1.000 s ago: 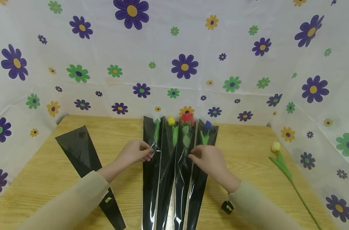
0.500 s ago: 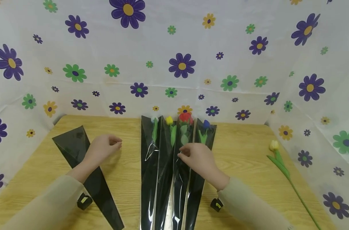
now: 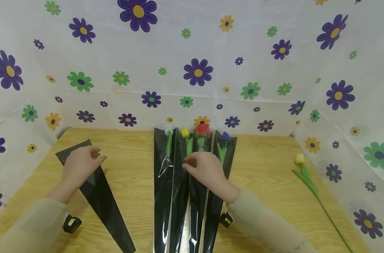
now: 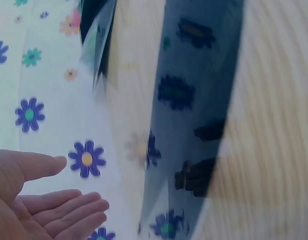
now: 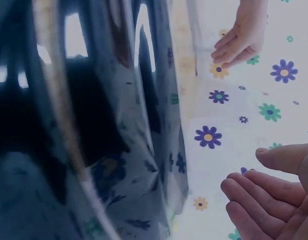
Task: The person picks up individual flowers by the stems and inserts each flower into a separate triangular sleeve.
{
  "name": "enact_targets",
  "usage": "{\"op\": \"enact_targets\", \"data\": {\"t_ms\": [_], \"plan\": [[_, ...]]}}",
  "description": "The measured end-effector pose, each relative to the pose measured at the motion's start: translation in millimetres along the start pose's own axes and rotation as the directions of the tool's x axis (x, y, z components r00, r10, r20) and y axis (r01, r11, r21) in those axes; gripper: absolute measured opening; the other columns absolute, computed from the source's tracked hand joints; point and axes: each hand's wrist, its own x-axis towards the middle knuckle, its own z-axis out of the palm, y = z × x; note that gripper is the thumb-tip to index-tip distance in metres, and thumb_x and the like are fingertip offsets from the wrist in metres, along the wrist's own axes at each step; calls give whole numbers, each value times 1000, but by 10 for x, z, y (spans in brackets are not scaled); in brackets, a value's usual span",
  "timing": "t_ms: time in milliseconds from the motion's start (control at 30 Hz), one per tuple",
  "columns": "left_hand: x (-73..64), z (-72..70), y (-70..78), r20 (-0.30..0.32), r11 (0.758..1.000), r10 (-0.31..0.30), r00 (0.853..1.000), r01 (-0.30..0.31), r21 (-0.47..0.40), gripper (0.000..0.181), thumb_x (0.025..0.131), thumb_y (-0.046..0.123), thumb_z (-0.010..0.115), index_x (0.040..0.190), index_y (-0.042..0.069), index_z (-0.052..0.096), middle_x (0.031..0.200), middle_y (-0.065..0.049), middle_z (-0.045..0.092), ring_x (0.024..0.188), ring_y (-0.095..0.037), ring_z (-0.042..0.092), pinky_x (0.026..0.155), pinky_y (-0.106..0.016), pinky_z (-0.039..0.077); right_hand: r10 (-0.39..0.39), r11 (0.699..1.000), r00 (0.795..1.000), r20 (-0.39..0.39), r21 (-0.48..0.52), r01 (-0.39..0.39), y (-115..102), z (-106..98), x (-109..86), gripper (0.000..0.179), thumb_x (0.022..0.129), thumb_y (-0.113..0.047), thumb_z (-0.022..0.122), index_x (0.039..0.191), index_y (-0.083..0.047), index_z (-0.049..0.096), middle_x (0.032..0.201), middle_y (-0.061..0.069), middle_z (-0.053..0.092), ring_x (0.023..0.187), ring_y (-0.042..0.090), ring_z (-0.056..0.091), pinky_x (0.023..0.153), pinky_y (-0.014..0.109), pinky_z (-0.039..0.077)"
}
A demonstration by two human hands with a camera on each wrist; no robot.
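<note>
My left hand [image 3: 81,163] hovers over the upper part of a separate black flower sleeve [image 3: 105,207] at the left, fingers loosely extended and holding nothing. In the left wrist view, thumb and fingers are apart beside the glossy sleeve [image 4: 194,100]. My right hand [image 3: 207,170], its fingers relaxed, is above the row of black sleeves [image 3: 163,211] in the middle, overlapping the ones with the yellow tulip [image 3: 184,133] and the red rose [image 3: 203,130]. The outer sleeves hold a pale flower [image 3: 169,133] and a blue flower [image 3: 225,136]. The right wrist view shows an empty palm.
A loose pale-yellow tulip [image 3: 300,159] with a long green stem lies along the right side of the wooden table [image 3: 258,168]. White flower-print cloth [image 3: 166,45] walls the back and both sides. Black wrist cameras [image 3: 72,224] hang under both cuffs.
My left hand has moved away from the pale flower's sleeve, leftward to over the separate sleeve. My right hand has shifted a little left above the row. The sleeves stay where they were.
</note>
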Motion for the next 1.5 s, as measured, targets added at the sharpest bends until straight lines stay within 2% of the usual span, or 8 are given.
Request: {"op": "enact_targets", "data": {"t_ms": [133, 200, 300, 400, 567, 800, 967, 1500], "plan": [[-19, -68, -179, -17, 995, -36, 999, 37, 87, 53, 102, 28, 69, 129, -17, 64, 127, -39, 67, 95, -50, 72, 75, -56, 62, -13, 1000, 1000, -3, 8, 13, -66, 16, 57, 19, 98, -28, 79, 109, -14, 84, 99, 0, 84, 84, 15, 77, 69, 27, 60], [-36, -94, -255, -24, 989, -66, 998, 69, 132, 47, 101, 31, 69, 104, -17, 70, 100, -37, 72, 73, -42, 69, 57, -46, 58, -21, 1000, 1000, -4, 12, 21, -102, 28, 85, 19, 98, -28, 79, 109, -14, 84, 99, 0, 84, 84, 14, 77, 70, 26, 61], [-65, -119, -348, -30, 976, -103, 994, 107, 189, 53, 102, 36, 67, 67, -2, 59, 60, -15, 56, 52, -25, 52, 44, -31, 39, -29, 999, 1000, -5, 15, 29, -165, 45, 126, 19, 99, -28, 78, 109, -13, 83, 99, 0, 84, 84, 14, 77, 70, 26, 60], [-89, -136, -395, -23, 965, -128, 992, 130, 228, 60, 104, 41, 63, 54, 13, 44, 53, 2, 37, 48, -17, 41, 45, -27, 28, -38, 999, 999, -5, 7, 38, -226, 66, 172, 20, 99, -29, 79, 108, -12, 84, 98, 0, 84, 83, 14, 77, 69, 25, 59], [-84, -118, -371, -6, 955, -124, 992, 121, 270, 63, 104, 44, 63, 52, 14, 43, 51, 3, 36, 45, -16, 41, 46, -27, 27, -57, 998, 998, 4, 6, 57, -314, 129, 257, 19, 99, -29, 78, 107, -12, 84, 98, 0, 84, 84, 13, 77, 70, 23, 60], [-11, -15, -354, 75, 936, -184, 980, 151, 319, 59, 102, 47, 67, 56, 12, 50, 58, -1, 41, 53, -22, 50, 51, -32, 34, -88, 995, 994, 62, -41, 91, -462, 349, 266, 18, 100, -32, 77, 106, -16, 84, 97, -4, 83, 81, 8, 76, 60, 15, 53], [2, 14, -344, 119, 936, -172, 978, 125, 328, 50, 98, 41, 75, 64, 7, 60, 63, -10, 56, 60, -28, 59, 52, -38, 44, -98, 993, 992, 80, -53, 103, -541, 492, 252, 17, 100, -31, 76, 105, -17, 85, 96, -6, 83, 77, 4, 74, 58, 13, 51], [-79, 130, -10, 100, 959, -25, 995, -4, 282, 30, 99, 17, 75, 72, 7, 67, 63, -8, 59, 56, -23, 55, 48, -34, 41, 5, 986, 992, 127, 164, -26, -480, 697, 265, 17, 101, -31, 76, 102, -17, 85, 96, -5, 82, 77, 4, 71, 66, 17, 54]]}}
